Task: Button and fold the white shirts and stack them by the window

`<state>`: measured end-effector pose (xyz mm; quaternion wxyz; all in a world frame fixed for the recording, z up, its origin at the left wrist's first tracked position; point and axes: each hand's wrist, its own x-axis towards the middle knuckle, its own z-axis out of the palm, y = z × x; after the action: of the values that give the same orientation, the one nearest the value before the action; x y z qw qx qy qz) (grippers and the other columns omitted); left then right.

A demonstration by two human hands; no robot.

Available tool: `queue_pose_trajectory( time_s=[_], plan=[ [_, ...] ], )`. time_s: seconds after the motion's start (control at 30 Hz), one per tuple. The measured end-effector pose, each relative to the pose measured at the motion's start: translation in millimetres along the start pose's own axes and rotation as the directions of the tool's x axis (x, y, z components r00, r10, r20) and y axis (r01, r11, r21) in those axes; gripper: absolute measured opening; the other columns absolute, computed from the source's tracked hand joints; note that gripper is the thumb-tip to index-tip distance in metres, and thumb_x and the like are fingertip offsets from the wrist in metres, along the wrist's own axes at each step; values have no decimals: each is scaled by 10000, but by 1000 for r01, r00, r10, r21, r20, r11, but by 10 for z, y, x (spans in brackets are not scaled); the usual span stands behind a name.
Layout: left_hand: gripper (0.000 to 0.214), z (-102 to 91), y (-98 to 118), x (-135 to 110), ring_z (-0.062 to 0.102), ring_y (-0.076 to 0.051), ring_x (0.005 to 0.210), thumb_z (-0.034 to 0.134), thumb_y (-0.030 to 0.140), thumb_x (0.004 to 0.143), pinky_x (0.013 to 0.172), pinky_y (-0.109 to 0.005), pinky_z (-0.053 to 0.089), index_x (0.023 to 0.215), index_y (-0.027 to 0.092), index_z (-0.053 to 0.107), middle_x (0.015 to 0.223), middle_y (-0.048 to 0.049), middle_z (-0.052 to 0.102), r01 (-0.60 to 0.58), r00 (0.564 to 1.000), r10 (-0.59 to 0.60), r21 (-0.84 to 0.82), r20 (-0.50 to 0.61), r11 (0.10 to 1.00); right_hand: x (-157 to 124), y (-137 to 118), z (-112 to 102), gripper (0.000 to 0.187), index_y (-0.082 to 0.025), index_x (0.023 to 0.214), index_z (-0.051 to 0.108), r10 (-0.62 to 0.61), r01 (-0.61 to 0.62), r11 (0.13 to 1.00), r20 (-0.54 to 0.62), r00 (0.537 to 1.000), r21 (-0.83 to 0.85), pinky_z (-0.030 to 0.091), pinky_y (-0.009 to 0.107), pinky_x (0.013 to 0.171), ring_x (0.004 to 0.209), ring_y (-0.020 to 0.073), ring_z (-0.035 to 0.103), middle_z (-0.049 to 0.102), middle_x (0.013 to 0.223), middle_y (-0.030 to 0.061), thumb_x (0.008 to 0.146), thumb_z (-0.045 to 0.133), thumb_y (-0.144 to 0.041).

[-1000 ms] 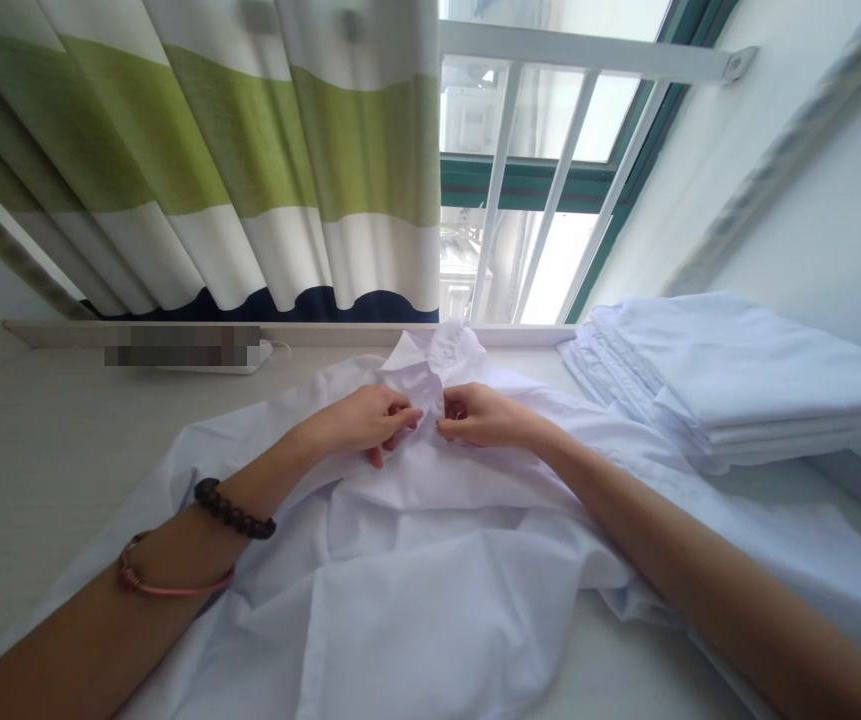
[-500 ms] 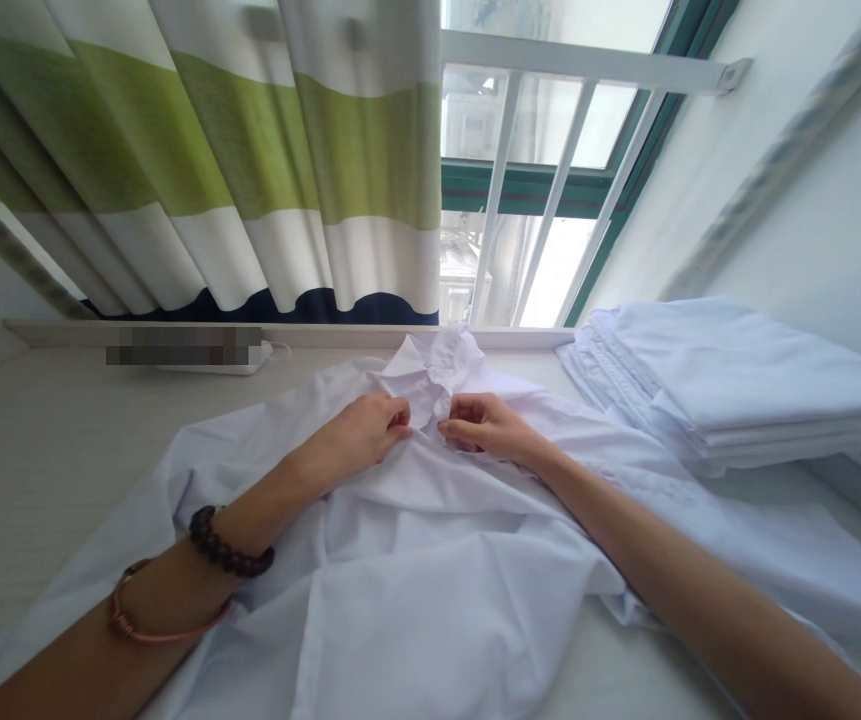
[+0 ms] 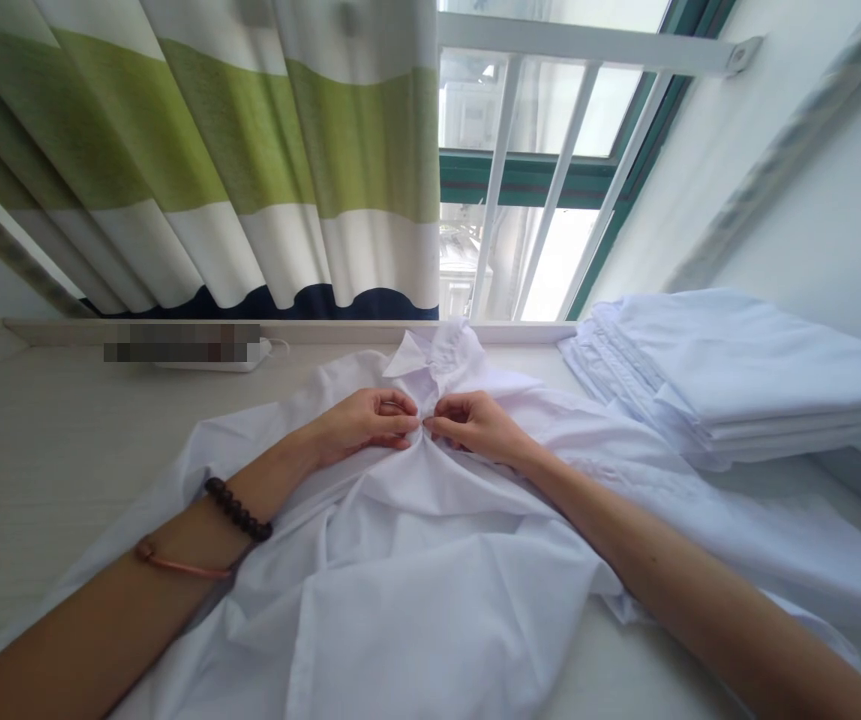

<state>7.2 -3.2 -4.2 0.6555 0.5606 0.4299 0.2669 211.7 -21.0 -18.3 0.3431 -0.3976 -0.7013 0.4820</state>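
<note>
A white shirt [image 3: 430,600] lies spread over the pale surface, its collar [image 3: 430,355] pointing away from me. Just below the collar, my left hand [image 3: 370,422] pinches the front of the shirt between thumb and fingers. My right hand [image 3: 475,425] grips the cloth right beside it, so the fingertips of both hands nearly meet at the front opening. Folds fan out from that spot. Any button there is hidden by my fingers. My left wrist carries a dark bead bracelet [image 3: 237,510] and a reddish bangle [image 3: 182,562].
A stack of folded white garments [image 3: 767,370] sits at the right, close to the shirt's sleeve. On the back left lies a white object with a cord [image 3: 250,357], partly blurred out. A striped curtain [image 3: 250,170] and white window bars [image 3: 565,180] stand behind the back ledge.
My left hand has moved slightly right and closer to the right hand, its fingers now extended into a pinch. The right hand has shifted a little left, drawing the cloth together.
</note>
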Motion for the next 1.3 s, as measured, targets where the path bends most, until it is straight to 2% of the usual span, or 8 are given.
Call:
queue_pose_trajectory(
  time_s=[0.17, 0.37, 0.5, 0.6, 0.8, 0.97, 1.1, 1.3],
  plan=[
    [345, -43, 118, 38, 618, -102, 675, 832, 210, 572, 696, -232, 526, 843, 155, 626, 738, 11, 655, 40, 992, -44, 39, 115, 998, -10, -75, 4, 125, -144, 664, 588, 72, -73, 997, -34, 997, -20, 356, 188, 457, 497, 78, 481, 576, 591, -21, 721, 614, -252],
    [328, 134, -23, 123, 620, -128, 656, 808, 306, 590, 646, -262, 531, 807, 150, 617, 705, 8, 645, -123, 985, 139, 155, -100, 980, 2, -81, -59, 134, -151, 656, 583, 147, -144, 989, -83, 986, 34, 369, 173, 408, 468, 76, 489, 554, 545, -22, 718, 623, -263],
    [282, 228, -111, 78, 630, -156, 687, 765, 361, 621, 660, -268, 525, 744, 144, 634, 714, -11, 662, -231, 926, 318, 361, -203, 904, 28, -21, -110, 186, -137, 646, 619, 91, -90, 995, -15, 996, 29, 428, 201, 484, 503, 86, 514, 580, 570, -7, 726, 635, -303],
    [212, 269, -127, 35, 629, -154, 702, 718, 328, 664, 687, -250, 515, 672, 142, 618, 718, -16, 669, -285, 863, 446, 502, -235, 817, 54, 30, -120, 181, -145, 652, 621, -5, 4, 1000, -50, 999, -24, 430, 215, 564, 559, 93, 520, 573, 581, -21, 730, 643, -307],
    [144, 309, -143, 18, 629, -148, 688, 660, 281, 695, 646, -213, 509, 656, 149, 617, 711, -10, 683, -280, 815, 521, 614, -255, 738, 70, 62, -106, 181, -140, 693, 639, -5, 5, 1000, -39, 999, 2, 439, 241, 611, 620, 117, 558, 606, 642, -8, 743, 640, -313],
    [124, 293, -145, 17, 636, -146, 680, 664, 267, 688, 635, -205, 508, 662, 149, 637, 709, -8, 692, -268, 820, 512, 621, -255, 737, 61, 56, -126, 207, -137, 720, 678, 62, -63, 994, 20, 998, 91, 473, 248, 643, 651, 124, 587, 650, 676, 11, 731, 675, -344],
    [139, 254, -158, 34, 644, -153, 669, 695, 277, 668, 621, -215, 515, 686, 144, 658, 702, -14, 694, -270, 856, 454, 534, -249, 802, 72, 70, -149, 210, -145, 782, 698, 154, -174, 949, 95, 984, 263, 506, 274, 741, 739, 141, 630, 691, 752, 29, 727, 683, -347],
    [248, 184, -154, 33, 668, -165, 647, 719, 352, 681, 653, -261, 552, 822, 149, 731, 751, -32, 727, -232, 914, 334, 378, -231, 896, 83, 89, -173, 167, -150, 762, 672, 54, -72, 986, 122, 991, 151, 501, 240, 679, 669, 115, 604, 655, 712, 9, 752, 664, -316]
  ],
)
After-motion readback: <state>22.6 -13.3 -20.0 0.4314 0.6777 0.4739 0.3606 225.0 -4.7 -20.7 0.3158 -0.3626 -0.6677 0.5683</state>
